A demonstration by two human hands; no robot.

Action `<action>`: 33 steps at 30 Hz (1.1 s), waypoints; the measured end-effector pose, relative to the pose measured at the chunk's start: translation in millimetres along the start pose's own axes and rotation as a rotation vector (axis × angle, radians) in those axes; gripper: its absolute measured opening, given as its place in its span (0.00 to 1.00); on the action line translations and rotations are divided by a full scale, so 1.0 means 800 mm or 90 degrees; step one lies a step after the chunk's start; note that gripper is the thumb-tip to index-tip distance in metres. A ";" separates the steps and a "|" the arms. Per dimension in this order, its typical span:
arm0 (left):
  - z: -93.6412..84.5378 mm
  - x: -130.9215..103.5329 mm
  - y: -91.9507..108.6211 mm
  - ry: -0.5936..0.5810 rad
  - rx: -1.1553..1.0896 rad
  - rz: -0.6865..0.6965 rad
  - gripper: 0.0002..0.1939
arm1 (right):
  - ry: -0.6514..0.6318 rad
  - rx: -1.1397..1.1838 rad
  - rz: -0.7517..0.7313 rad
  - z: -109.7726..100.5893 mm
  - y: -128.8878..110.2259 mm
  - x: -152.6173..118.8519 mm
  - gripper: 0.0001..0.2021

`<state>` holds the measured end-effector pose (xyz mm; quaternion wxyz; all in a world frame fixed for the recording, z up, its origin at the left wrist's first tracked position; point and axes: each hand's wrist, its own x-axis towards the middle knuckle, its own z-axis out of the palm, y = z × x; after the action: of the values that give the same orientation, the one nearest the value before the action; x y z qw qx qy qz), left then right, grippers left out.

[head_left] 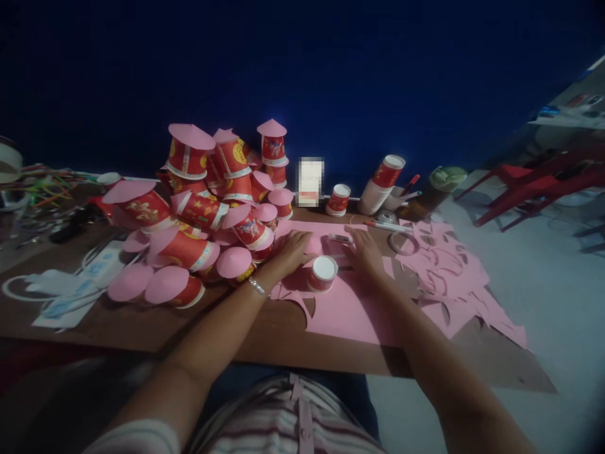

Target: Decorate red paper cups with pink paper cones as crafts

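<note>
Over the pink paper sheet [350, 315], my left hand [295, 249] has its fingers and thumb around the near side of a small pink paper cone [314, 243]. My right hand [367, 252] rests on the sheet with its fingers stretched forward, holding nothing that I can see. A small whitish tube [340, 238] lies between the hands, close to the right fingertips. Nearer to me, a red paper cup [322, 275] stands with its white round end up. Part of the cone is hidden by the left fingers.
Red paper cups with pink cone tops [189, 246] are piled at the left. Cut pink scraps [454, 271] and a tape roll [403, 242] lie right. Behind stand another red cup [338, 200], a cup stack [382, 185] and a green-topped jar [437, 189]. A power strip [78, 287] lies left.
</note>
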<state>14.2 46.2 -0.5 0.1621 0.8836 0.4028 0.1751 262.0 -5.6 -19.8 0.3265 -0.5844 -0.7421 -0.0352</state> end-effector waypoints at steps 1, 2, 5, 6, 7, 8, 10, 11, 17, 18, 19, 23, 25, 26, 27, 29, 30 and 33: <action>0.001 -0.001 -0.001 0.006 -0.006 0.009 0.27 | -0.014 0.011 -0.030 0.001 -0.006 -0.001 0.21; 0.001 -0.002 0.000 0.014 -0.016 0.014 0.26 | -0.031 0.025 -0.059 0.001 -0.012 -0.001 0.21; -0.003 -0.003 0.003 0.056 -0.062 0.000 0.27 | -0.039 0.074 -0.061 0.001 -0.028 -0.001 0.21; -0.005 -0.003 0.005 0.073 -0.078 -0.009 0.28 | -0.030 0.091 -0.040 0.000 -0.032 -0.001 0.20; -0.006 -0.002 0.007 0.089 -0.090 -0.016 0.28 | -0.022 0.108 -0.018 0.000 -0.034 0.001 0.19; -0.007 -0.001 0.008 0.102 -0.097 -0.017 0.28 | -0.018 0.122 -0.002 -0.001 -0.035 0.002 0.18; -0.008 -0.001 0.007 0.107 -0.095 -0.007 0.29 | -0.022 0.125 0.009 -0.002 -0.035 0.004 0.15; -0.008 -0.001 0.006 0.099 -0.086 -0.001 0.30 | -0.025 0.116 0.006 -0.002 -0.034 0.005 0.14; 0.000 -0.007 -0.006 0.025 0.027 -0.024 0.36 | -0.037 0.061 -0.017 -0.008 -0.035 0.000 0.12; 0.001 -0.008 -0.009 0.024 0.039 -0.023 0.35 | -0.031 0.063 -0.013 -0.009 -0.036 0.000 0.12; 0.003 -0.008 -0.010 0.027 0.045 -0.019 0.33 | -0.022 0.069 -0.007 -0.008 -0.036 0.000 0.12; 0.003 -0.008 -0.011 0.058 0.022 -0.007 0.28 | -0.013 0.100 0.014 0.001 -0.038 0.002 0.09; 0.000 -0.008 -0.006 0.072 -0.010 -0.020 0.27 | -0.034 0.125 0.043 0.005 -0.041 0.004 0.09; -0.003 -0.008 -0.003 0.078 -0.028 -0.032 0.28 | -0.047 0.148 0.068 0.006 -0.043 0.004 0.10; -0.005 -0.008 0.000 0.082 -0.047 -0.044 0.28 | -0.061 0.182 0.096 0.006 -0.045 0.005 0.12; -0.009 -0.008 0.006 0.092 -0.075 -0.062 0.29 | -0.086 0.271 0.154 0.004 -0.050 0.007 0.17; -0.010 -0.007 0.007 0.094 -0.085 -0.064 0.29 | -0.098 0.315 0.174 0.002 -0.051 0.008 0.19; -0.011 -0.007 0.008 0.073 -0.097 -0.045 0.26 | -0.113 0.375 0.195 -0.001 -0.054 0.011 0.20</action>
<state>11.2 39.2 8.7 0.2117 0.8425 0.4276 0.2500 222.9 -12.0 -0.5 0.4168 -0.5708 -0.6493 0.2809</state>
